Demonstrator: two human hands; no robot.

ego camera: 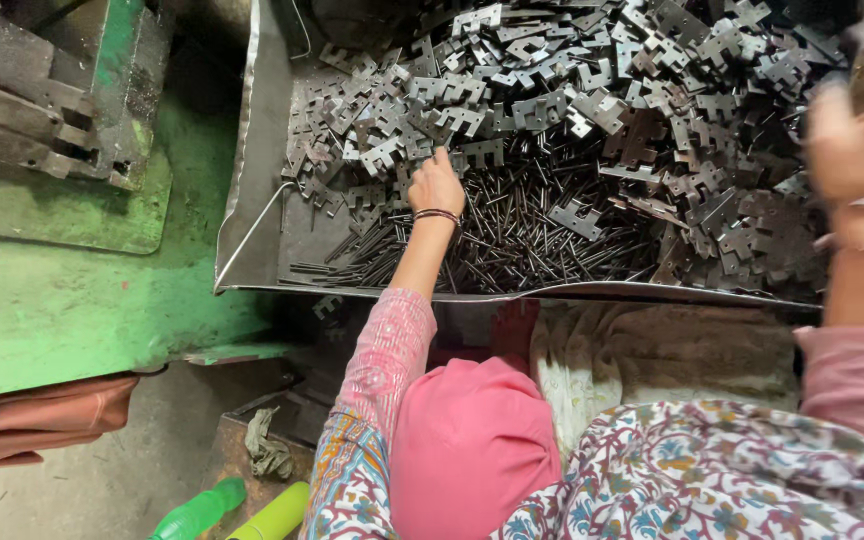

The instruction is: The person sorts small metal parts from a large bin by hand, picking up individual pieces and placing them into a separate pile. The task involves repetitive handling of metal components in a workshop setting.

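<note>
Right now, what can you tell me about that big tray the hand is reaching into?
The metal tray is a wide, shallow bin of dull grey sheet metal with bent-up walls and a worn rim. It sits beside a green machine bed. Flat, notched metal plates are heaped across its top and right; thin dark rods lie loose near the front. The left hand rests on the pile, fingers down among the plates.

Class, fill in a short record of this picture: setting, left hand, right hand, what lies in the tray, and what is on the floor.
Setting: metal tray beside a green machine
Left hand: reaching into the tray, on the stamped plates
Right hand: raised, blurred, over the tray's right side
Tray contents: heaped stamped plates, thin rods below them
Floor: two green bottles, a rag
</note>
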